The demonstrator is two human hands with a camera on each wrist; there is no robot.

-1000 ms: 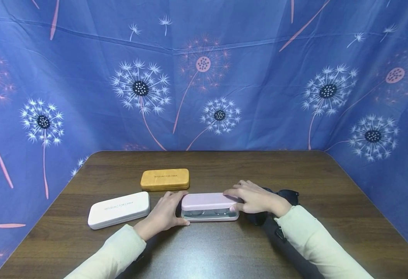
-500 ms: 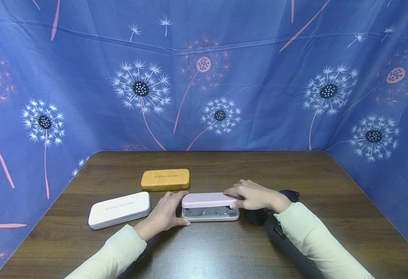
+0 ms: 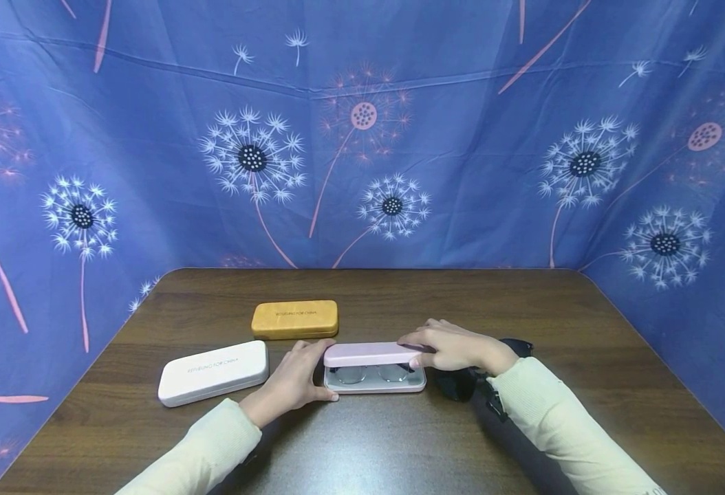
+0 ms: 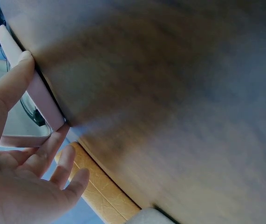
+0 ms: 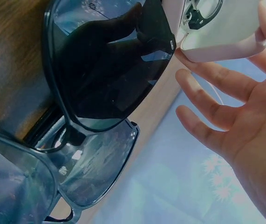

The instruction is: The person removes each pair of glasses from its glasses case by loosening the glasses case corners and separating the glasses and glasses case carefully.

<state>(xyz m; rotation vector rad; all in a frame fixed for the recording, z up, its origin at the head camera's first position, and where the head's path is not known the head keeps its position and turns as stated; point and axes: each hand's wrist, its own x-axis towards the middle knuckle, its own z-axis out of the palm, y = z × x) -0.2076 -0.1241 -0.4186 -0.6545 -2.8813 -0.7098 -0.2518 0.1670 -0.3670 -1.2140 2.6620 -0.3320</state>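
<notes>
A pink glasses case (image 3: 365, 353) lies on the wooden table with its lid partly raised. Eyeglasses (image 3: 393, 373) show inside, against a pale lining. My left hand (image 3: 294, 378) grips the case's left end, thumb at the front edge of the base and fingers round the end and back. In the left wrist view, that thumb presses the base's pink wall (image 4: 46, 100). My right hand (image 3: 452, 349) holds the lid's right end, thumb at its front edge and fingers over the top. In the right wrist view the raised lid (image 5: 226, 52) sits between thumb and fingers.
Black-framed sunglasses (image 3: 455, 385) lie just right of the case, partly under the right forearm; their dark lens (image 5: 109, 74) fills much of the right wrist view. A yellow case (image 3: 294, 320) and a white case (image 3: 214, 373) lie to the left. Blue floral cloth (image 3: 362, 137) hangs behind.
The lid has tilted further up under my right hand, and the gap at the front is wider, showing more of the eyeglasses. My left hand has stayed in place.
</notes>
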